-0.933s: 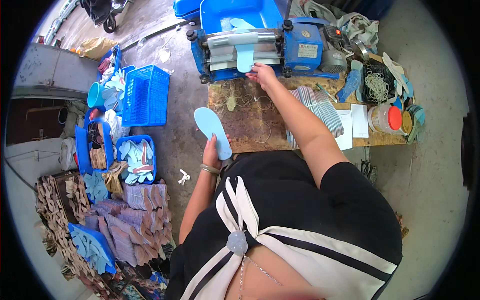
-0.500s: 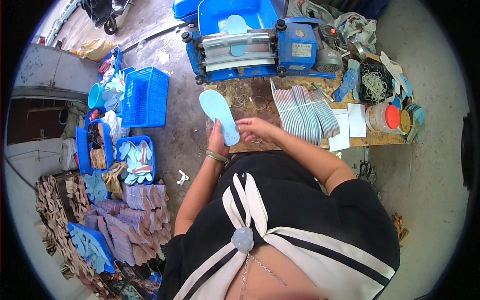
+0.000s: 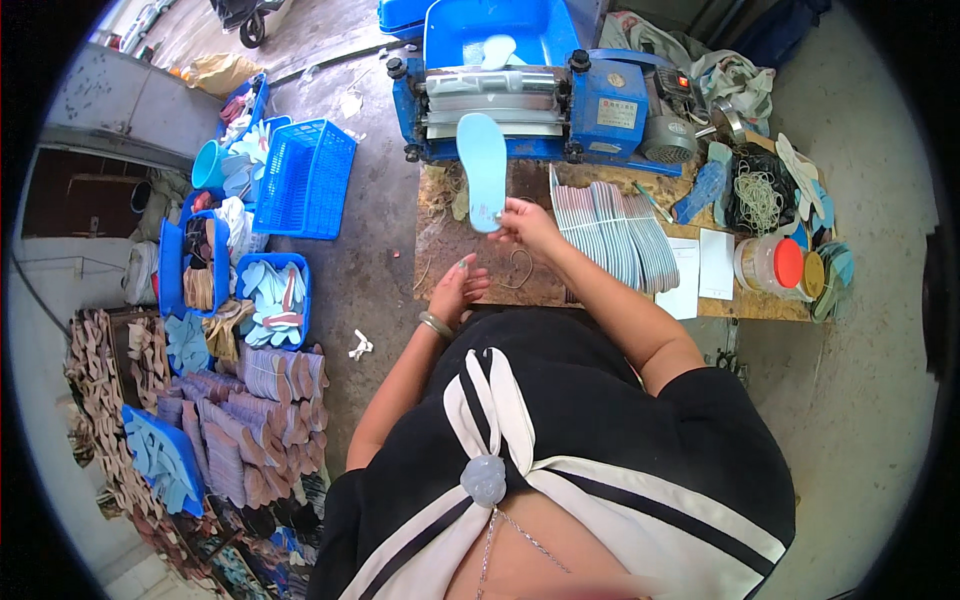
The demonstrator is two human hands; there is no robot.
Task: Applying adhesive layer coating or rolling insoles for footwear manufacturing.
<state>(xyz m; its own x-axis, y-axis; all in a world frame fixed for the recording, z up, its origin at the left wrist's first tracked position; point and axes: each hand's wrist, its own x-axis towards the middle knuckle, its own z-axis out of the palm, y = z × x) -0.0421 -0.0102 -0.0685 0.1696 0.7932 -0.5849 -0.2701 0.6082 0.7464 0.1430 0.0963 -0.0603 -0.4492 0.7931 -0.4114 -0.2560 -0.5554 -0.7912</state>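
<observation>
A light blue insole (image 3: 482,165) is pinched at its heel end by my right hand (image 3: 527,224), its toe end pointing away toward the roller machine (image 3: 492,105). My left hand (image 3: 459,287) has its fingers apart and holds nothing, just below the insole near the table's front edge. The machine has a metal roller between blue side housings. Behind it, another light blue insole (image 3: 498,50) lies at the blue tub (image 3: 545,22). A banded stack of insoles (image 3: 615,240) rests on the table, right of my right hand.
The wooden table (image 3: 450,262) also bears white papers (image 3: 716,265), a red-lidded jar (image 3: 785,262) and a bundle of string (image 3: 757,196). To the left are a blue basket (image 3: 305,180), a crate of insoles (image 3: 273,305) and piled stacks of insoles (image 3: 235,430).
My left hand has let go of the insole and drawn down. My right hand now holds it, moved forward and right. The insole in the machine has passed through to the back.
</observation>
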